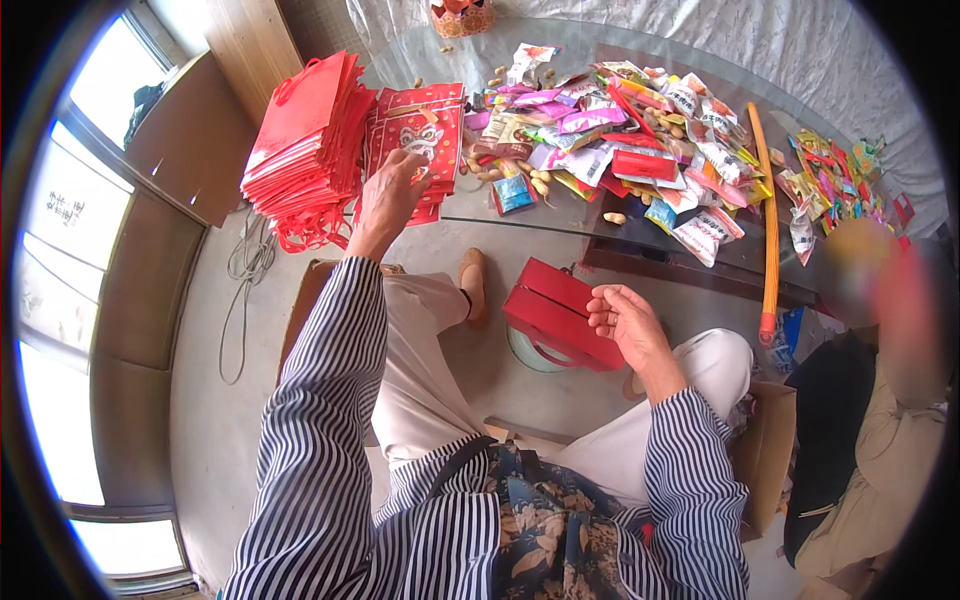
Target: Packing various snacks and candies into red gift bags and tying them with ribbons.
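Note:
My left hand (394, 196) is over a pile of red printed packets (416, 112) with a lion-dance face and dots. Its fingertips touch the top packet; whether they grip it is hidden. Right beside it stands a tall stack of red paper gift bags (300, 127) with red ribbon handles. My right hand (630, 322), fingers curled together and nothing visible in them, is at the right side of a single red gift bag (551, 307). That bag has a ribbon handle and sits between my knees over a round, pale object (529, 352), mostly hidden.
Wrapped snacks (592, 135) and peanuts (487, 175) are heaped on the glass table (540, 217). An orange stick (763, 225) lies right of them, before another sweets pile (847, 176). Cardboard boxes (765, 450) flank me. Another person (892, 435) sits at right. A cable (244, 270) lies on the floor.

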`<act>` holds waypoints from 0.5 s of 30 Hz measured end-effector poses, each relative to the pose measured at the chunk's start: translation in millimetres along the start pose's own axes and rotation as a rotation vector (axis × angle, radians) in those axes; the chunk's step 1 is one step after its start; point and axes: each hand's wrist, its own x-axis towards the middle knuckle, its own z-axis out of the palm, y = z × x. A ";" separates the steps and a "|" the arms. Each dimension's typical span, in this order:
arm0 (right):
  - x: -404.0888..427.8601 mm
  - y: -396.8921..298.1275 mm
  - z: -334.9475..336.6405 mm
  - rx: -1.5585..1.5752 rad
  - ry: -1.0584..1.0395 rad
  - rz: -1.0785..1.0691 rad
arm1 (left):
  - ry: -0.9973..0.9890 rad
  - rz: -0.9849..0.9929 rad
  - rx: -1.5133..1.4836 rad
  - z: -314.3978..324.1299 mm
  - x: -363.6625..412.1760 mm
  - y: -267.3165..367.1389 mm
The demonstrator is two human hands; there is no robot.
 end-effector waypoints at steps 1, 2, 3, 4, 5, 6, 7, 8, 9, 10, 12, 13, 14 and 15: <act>-0.5 0.4 -0.6 0.003 0.002 -0.001 | -0.033 -0.002 0.011 3.7 2.2 -3.3; -1.5 1.0 -1.1 0.002 0.009 -0.001 | -0.067 -0.004 0.021 7.4 4.2 -6.5; -2.4 1.3 -1.8 0.008 0.011 -0.002 | -0.105 -0.016 0.038 11.5 6.5 -9.1; -3.3 1.4 -2.5 0.009 0.018 -0.003 | -0.098 -0.028 0.017 15.7 8.4 -11.7; -4.0 1.2 -3.4 0.006 0.035 -0.003 | -0.075 -0.039 0.001 19.0 10.2 -14.4; -4.5 1.0 -4.0 0.005 0.030 -0.007 | -0.053 -0.048 -0.016 21.5 11.8 -17.5; -5.1 1.0 -4.4 -0.001 0.033 -0.008 | -0.028 -0.056 -0.034 24.0 13.0 -19.9; -5.2 0.8 -4.7 -0.011 0.045 -0.006 | 0.027 -0.038 -0.063 26.5 13.4 -21.6; -5.2 0.7 -4.8 -0.009 0.040 -0.007 | 0.041 -0.047 -0.065 28.1 14.2 -23.2; -4.9 0.8 -4.7 -0.012 0.043 -0.003 | 0.061 -0.048 -0.070 28.7 15.1 -24.4; -3.8 1.3 -4.2 -0.011 0.039 -0.001 | 0.112 -0.063 -0.097 27.0 16.7 -23.9; -2.9 1.7 -3.7 -0.008 0.032 -0.004 | 0.144 -0.077 -0.120 24.2 17.5 -21.8; -2.0 2.0 -3.3 -0.009 0.032 -0.007 | 0.143 -0.131 -0.137 20.0 18.2 -18.0; -1.1 2.4 -2.7 -0.013 0.025 -0.003 | 0.200 -0.130 -0.204 14.8 17.4 -11.9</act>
